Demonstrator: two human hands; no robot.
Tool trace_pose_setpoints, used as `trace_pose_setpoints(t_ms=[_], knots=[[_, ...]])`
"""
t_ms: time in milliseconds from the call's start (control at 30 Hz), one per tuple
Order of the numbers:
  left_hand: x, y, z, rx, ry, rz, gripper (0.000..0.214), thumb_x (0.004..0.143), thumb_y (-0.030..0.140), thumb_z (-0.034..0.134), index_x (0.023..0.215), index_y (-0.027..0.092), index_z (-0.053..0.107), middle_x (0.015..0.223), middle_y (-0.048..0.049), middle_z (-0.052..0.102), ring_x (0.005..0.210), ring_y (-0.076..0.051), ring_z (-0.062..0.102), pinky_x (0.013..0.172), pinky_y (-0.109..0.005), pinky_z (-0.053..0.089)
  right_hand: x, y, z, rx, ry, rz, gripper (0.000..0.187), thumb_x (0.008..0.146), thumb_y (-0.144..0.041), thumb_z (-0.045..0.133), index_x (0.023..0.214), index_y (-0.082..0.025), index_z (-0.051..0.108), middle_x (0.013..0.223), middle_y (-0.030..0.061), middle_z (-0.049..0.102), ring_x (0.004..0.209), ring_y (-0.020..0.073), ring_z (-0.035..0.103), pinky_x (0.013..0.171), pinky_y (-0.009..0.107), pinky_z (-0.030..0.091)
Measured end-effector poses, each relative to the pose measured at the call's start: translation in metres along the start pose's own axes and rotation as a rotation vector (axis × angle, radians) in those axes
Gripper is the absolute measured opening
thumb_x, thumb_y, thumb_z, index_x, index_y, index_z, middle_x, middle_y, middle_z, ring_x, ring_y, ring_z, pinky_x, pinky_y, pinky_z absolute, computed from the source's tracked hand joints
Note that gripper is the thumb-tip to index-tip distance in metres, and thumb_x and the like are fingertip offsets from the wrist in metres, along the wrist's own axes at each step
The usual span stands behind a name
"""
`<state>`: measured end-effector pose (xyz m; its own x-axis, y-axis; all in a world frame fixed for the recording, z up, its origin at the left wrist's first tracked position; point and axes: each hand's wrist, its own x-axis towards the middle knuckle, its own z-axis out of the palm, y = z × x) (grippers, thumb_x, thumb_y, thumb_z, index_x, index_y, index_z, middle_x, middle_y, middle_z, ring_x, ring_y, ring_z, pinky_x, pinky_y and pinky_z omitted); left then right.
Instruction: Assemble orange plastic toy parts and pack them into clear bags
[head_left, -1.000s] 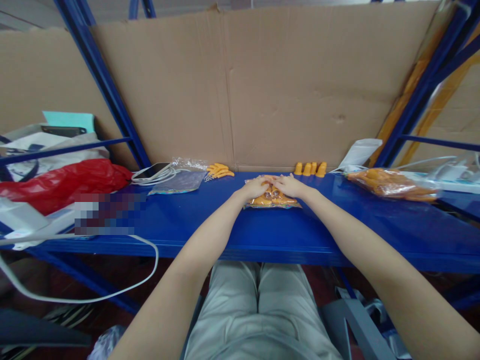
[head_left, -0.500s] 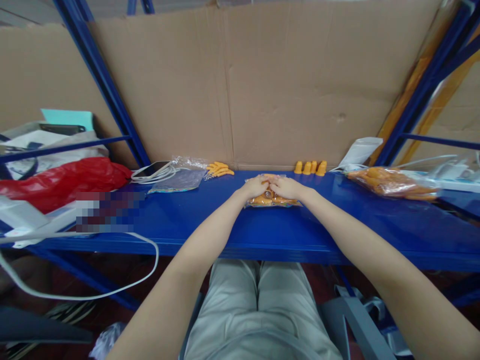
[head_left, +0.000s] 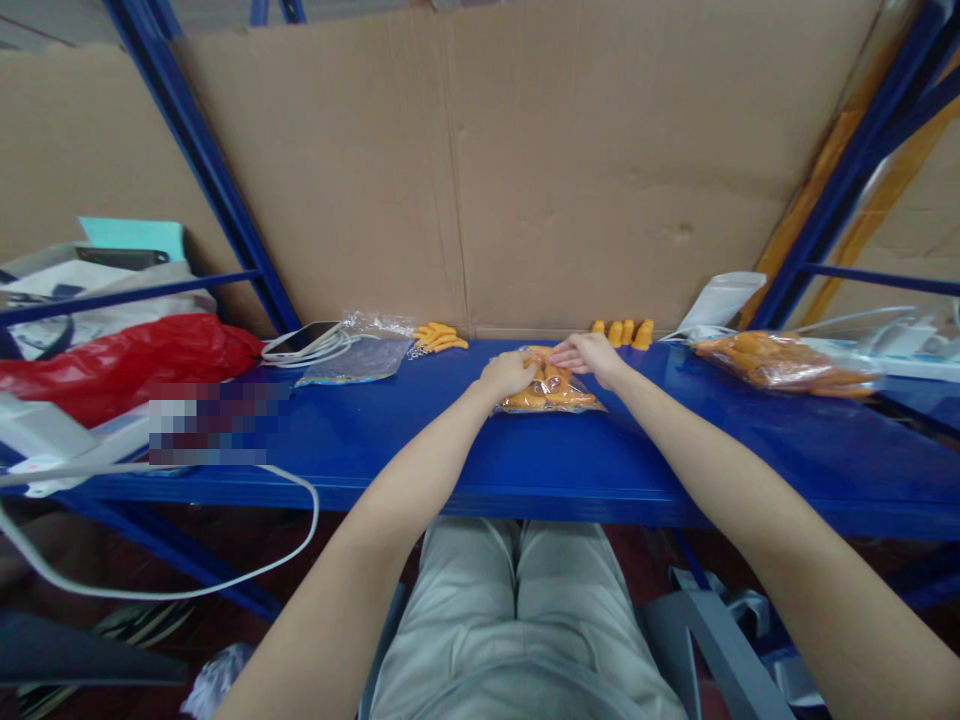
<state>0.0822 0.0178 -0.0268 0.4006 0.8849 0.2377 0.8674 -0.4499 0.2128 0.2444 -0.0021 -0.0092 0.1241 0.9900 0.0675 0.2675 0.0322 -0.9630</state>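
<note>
Hands (head_left: 510, 376) over blue tabletop (head_left: 540, 460), cardboard (head_left: 570, 180) behind

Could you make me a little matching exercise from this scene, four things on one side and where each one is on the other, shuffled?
Things:
1. Left hand
2. Four small orange pieces
3. Red plastic
4. Flat clear bag

Places:
A. In a row near the cardboard
B. Just left of the loose orange pieces
C. On the filled bag in the middle
D. At the far left of the picture

Right pairs: 1-C, 2-A, 3-D, 4-B.
</note>
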Motion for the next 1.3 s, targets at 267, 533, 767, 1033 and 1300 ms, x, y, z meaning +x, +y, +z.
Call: trace_pose_setpoints(t_ms=[267,533,767,1033,1300], knots=[[-0.009,0.008,-0.01,0.142,0.113,-0.028,0.043,0.096,0.035,0.037,0.121,0.022,0.068,0.113,-0.01,0.072,0.108,-0.026,0.066,0.092,-0.036,0.05,0.004,-0.001,-0.006,0.158,0.088,-0.034,0.025,0.088,-0.013,0.04,0.07,-0.015,0.057,0.057,0.0048,0.067,0.047,0.0129,0.063,0.051,0.023,0.051],[0.004,-0.005,0.002,0.096,0.188,0.053,0.051,0.096,0.037,0.042,0.14,0.014,0.051,0.151,-0.0119,0.044,0.142,-0.026,0.036,0.115,-0.039,0.031,0.034,0.023,-0.005,-0.06,0.207,-0.397,0.02,0.084,-0.016,0.051,0.077,-0.016,0.069,0.094,0.0079,0.075,0.094,0.0197,0.07,0.092,0.036,0.053],[0.011,-0.008,0.005,-0.073,-0.021,-0.004,0.055,0.099,0.04,0.03,0.147,0.015,0.041,0.152,-0.0092,0.042,0.141,-0.021,0.039,0.116,-0.033,0.028,0.038,0.04,0.005,-0.393,-0.018,-0.452,0.035,0.089,-0.022,0.05,0.117,-0.018,0.071,0.133,0.008,0.063,0.131,0.0214,0.052,0.117,0.042,0.029],[0.008,-0.007,0.001,-0.048,-0.066,0.041,0.05,0.101,0.037,0.03,0.147,0.023,0.043,0.151,-0.0042,0.045,0.139,-0.021,0.043,0.115,-0.033,0.03,0.03,0.036,0.006,-0.423,-0.217,-0.435,0.034,0.094,-0.035,0.05,0.119,-0.024,0.071,0.139,0.0031,0.058,0.139,0.0221,0.041,0.12,0.042,0.022],[0.009,-0.007,-0.001,-0.013,-0.09,0.071,0.045,0.1,0.033,0.033,0.14,0.031,0.052,0.147,0.0006,0.049,0.136,-0.023,0.046,0.114,-0.037,0.033,0.019,0.024,0.008,-0.473,-0.236,-0.446,0.036,0.093,-0.023,0.043,0.11,-0.021,0.074,0.13,0.0029,0.065,0.129,0.0195,0.054,0.113,0.036,0.034]])
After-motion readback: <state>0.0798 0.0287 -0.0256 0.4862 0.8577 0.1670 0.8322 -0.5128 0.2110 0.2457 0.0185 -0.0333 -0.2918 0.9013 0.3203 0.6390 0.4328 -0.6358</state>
